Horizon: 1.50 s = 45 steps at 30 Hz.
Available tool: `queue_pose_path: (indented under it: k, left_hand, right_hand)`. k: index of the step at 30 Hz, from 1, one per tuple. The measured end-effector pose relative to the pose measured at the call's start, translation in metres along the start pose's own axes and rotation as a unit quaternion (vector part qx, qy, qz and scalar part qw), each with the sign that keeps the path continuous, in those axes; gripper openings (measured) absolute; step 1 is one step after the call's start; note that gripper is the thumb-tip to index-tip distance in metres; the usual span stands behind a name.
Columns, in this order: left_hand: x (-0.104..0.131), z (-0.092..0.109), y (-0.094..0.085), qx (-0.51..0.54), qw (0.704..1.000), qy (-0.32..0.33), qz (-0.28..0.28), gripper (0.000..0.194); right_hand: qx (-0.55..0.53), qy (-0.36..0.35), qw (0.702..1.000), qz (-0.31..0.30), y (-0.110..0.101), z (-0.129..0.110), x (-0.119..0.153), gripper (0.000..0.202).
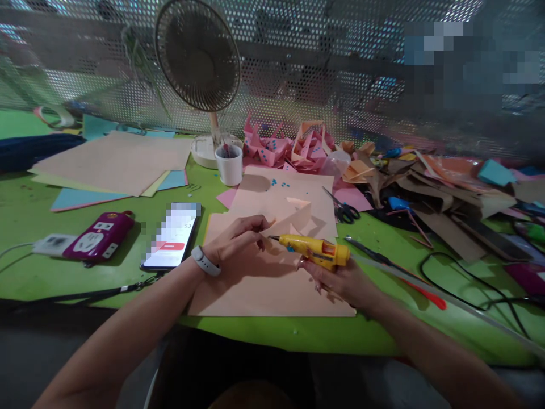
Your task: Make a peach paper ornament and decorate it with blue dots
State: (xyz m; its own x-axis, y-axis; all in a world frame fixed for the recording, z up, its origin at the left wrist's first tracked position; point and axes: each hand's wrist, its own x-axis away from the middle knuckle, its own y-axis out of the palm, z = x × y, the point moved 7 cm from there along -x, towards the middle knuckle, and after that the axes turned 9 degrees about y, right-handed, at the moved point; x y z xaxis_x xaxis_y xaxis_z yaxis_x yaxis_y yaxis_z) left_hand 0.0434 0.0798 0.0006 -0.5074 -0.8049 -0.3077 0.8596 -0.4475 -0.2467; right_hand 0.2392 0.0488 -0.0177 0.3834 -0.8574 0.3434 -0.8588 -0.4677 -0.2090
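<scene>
My right hand is wrapped round a yellow hot glue gun, with a long translucent glue stick running out of its back towards the lower right. The nozzle points left, close to the fingertips of my left hand. Those fingers pinch the left end of a folded piece of peach paper, which stands up behind the gun. Whether the nozzle touches the paper cannot be made out. Both hands are over a large peach sheet on the green table.
Scissors and a dark tool with a red end lie right. Left are a phone, a purple socket block and stacked paper. Behind stand a white cup, a fan and pink folded paper.
</scene>
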Motion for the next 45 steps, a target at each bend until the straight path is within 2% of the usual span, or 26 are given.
queue_pose_path:
  k: [3, 6, 8, 9, 10, 12, 15, 18, 21, 24, 27, 29, 30, 33, 35, 40, 45]
  left_hand:
    - [0.0, -0.005, -0.001, 0.025, 1.0, -0.011, 0.005, 0.013]
    - [-0.001, -0.008, -0.003, 0.033, 0.999, -0.016, 0.015, 0.011]
    - [-0.002, -0.01, -0.003, 0.042, 0.999, -0.022, 0.019, 0.01]
    - [-0.002, -0.011, -0.004, 0.047, 0.998, -0.027, 0.021, 0.01]
    - [-0.002, -0.013, -0.004, 0.051, 0.998, -0.034, 0.02, 0.01]
    - [-0.002, -0.016, -0.005, 0.053, 0.997, -0.046, 0.019, 0.01]
    - [-0.001, -0.019, -0.007, 0.037, 0.997, -0.059, 0.017, 0.012]
    - [-0.001, -0.02, -0.011, 0.004, 0.997, -0.075, 0.024, 0.012]
    - [-0.003, -0.017, -0.012, -0.016, 0.997, -0.073, 0.015, 0.013]
    - [-0.004, -0.019, -0.012, -0.014, 0.996, -0.085, 0.011, 0.013]
    - [-0.005, -0.02, -0.012, -0.003, 0.997, -0.076, 0.011, 0.014]
    - [-0.005, -0.022, -0.013, 0.003, 0.997, -0.078, 0.016, 0.015]
    - [-0.006, -0.022, -0.014, 0.003, 0.997, -0.081, 0.018, 0.015]
    - [-0.007, -0.021, -0.014, 0.0, 0.997, -0.081, 0.017, 0.015]
    - [-0.007, -0.02, -0.014, -0.004, 0.996, -0.082, 0.019, 0.016]
    - [-0.005, -0.021, -0.013, -0.003, 0.997, -0.081, 0.019, 0.016]
    - [-0.004, -0.026, -0.015, -0.019, 0.997, -0.074, 0.004, 0.017]
  right_hand:
    - [-0.064, 0.046, 0.99, -0.121, 0.008, 0.003, 0.0, 0.038]
    - [-0.146, 0.054, 0.956, -0.249, 0.014, -0.001, 0.009, 0.039]
    - [-0.195, 0.04, 0.938, -0.285, 0.011, -0.005, 0.015, 0.04]
    - [-0.214, 0.032, 0.935, -0.282, 0.006, -0.008, 0.018, 0.041]
    - [-0.229, 0.024, 0.937, -0.264, 0.001, -0.012, 0.019, 0.043]
    - [-0.242, 0.0, 0.951, -0.19, -0.016, -0.02, 0.023, 0.044]
    - [-0.228, -0.084, 0.969, -0.033, -0.049, -0.041, 0.035, 0.042]
    - [-0.178, -0.175, 0.962, 0.107, -0.084, -0.058, 0.053, 0.038]
    - [-0.08, -0.223, 0.944, 0.229, -0.122, -0.062, 0.067, 0.032]
    - [0.089, -0.194, 0.916, 0.34, -0.163, -0.05, 0.069, 0.031]
    - [0.285, -0.17, 0.841, 0.427, -0.201, -0.033, 0.064, 0.031]
    - [0.394, -0.158, 0.803, 0.419, -0.217, -0.015, 0.053, 0.033]
    - [0.428, -0.139, 0.798, 0.4, -0.224, -0.004, 0.046, 0.034]
    - [0.449, -0.094, 0.791, 0.405, -0.248, 0.026, 0.034, 0.035]
    - [0.463, -0.073, 0.793, 0.39, -0.254, 0.04, 0.026, 0.035]
    - [0.482, -0.069, 0.805, 0.338, -0.252, 0.049, 0.015, 0.035]
    - [0.482, -0.075, 0.814, 0.317, -0.252, 0.05, 0.012, 0.034]
